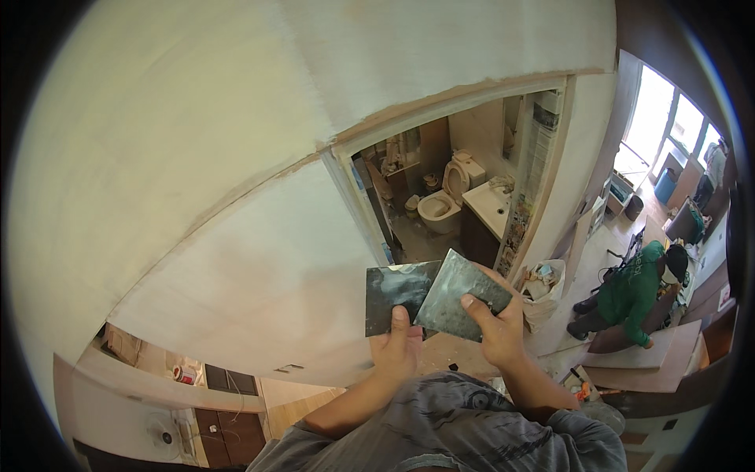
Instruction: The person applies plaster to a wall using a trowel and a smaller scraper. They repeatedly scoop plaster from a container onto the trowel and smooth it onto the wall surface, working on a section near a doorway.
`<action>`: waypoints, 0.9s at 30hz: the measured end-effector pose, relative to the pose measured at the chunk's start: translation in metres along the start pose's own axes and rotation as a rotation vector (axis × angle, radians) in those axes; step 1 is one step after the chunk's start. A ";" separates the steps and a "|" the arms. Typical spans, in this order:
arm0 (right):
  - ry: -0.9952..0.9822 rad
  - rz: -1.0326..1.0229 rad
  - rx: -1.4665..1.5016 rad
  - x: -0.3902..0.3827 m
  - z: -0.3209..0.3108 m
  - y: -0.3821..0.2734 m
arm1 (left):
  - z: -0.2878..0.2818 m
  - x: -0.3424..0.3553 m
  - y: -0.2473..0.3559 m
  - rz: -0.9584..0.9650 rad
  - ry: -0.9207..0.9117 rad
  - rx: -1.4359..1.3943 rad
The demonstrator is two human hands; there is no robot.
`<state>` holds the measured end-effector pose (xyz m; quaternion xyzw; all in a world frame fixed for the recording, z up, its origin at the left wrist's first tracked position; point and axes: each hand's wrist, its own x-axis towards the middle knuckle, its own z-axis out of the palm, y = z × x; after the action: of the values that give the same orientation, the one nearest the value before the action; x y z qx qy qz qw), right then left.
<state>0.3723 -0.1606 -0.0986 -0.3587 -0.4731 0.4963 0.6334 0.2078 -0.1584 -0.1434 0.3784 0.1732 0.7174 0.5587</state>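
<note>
Both hands are raised in front of my chest, each closed on a thin, dark, square plate. My left hand [397, 350] grips one plate [387, 293] at its lower edge, thumb on the face; pale smears mark its upper part. My right hand [503, 330] pinches the other plate [458, 295] by its right corner, thumb on top and fingers behind. This second plate is greenish grey, tilted and dusted with pale residue. Its left edge meets or overlaps the first plate's right side; whether they touch I cannot tell.
A pale, patched wall [212, 134] rises ahead. Beyond the doorway stand a toilet [437, 208] and a sink [489, 206]. A filled white sack [543, 295] is beside the door frame. Right, a person in green [629, 291] bends over board panels [661, 354]. A fan [163, 434] stands lower left.
</note>
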 end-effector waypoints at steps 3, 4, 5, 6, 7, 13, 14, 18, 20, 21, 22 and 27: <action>-0.027 -0.007 -0.060 0.000 0.016 -0.001 | -0.009 -0.001 0.006 -0.005 0.003 0.062; -0.031 0.004 -0.070 0.000 0.021 -0.003 | -0.013 -0.002 0.008 0.015 -0.019 0.066; -0.034 0.015 -0.080 0.000 0.027 -0.005 | -0.017 -0.003 0.008 0.034 -0.042 0.071; -0.035 0.023 -0.090 0.000 0.030 -0.006 | -0.019 -0.003 0.010 0.053 -0.068 0.075; -0.034 0.017 -0.090 -0.001 0.033 -0.005 | -0.020 -0.003 0.012 0.054 -0.076 0.114; -0.072 0.013 -0.160 -0.004 0.047 -0.013 | -0.040 -0.007 0.019 0.085 -0.122 0.412; -0.081 0.005 -0.174 -0.004 0.047 -0.013 | -0.043 -0.008 0.021 0.070 -0.136 0.445; -0.141 -0.010 -0.245 -0.003 0.049 -0.019 | -0.048 -0.005 0.035 0.017 -0.209 0.612; -0.183 -0.028 -0.275 -0.001 0.050 -0.022 | -0.052 -0.002 0.043 -0.069 -0.247 0.678; -0.201 -0.034 -0.294 -0.001 0.049 -0.023 | -0.054 -0.001 0.046 -0.117 -0.267 0.706; -0.211 -0.033 -0.298 0.001 0.047 -0.022 | -0.052 0.001 0.052 -0.163 -0.290 0.743; -0.331 0.017 -0.377 0.010 0.043 -0.023 | -0.056 0.018 0.061 -0.334 -0.436 0.869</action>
<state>0.3388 -0.1567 -0.0626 -0.3881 -0.6517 0.4566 0.4649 0.1239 -0.1511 -0.1333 0.6836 0.3930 0.3846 0.4799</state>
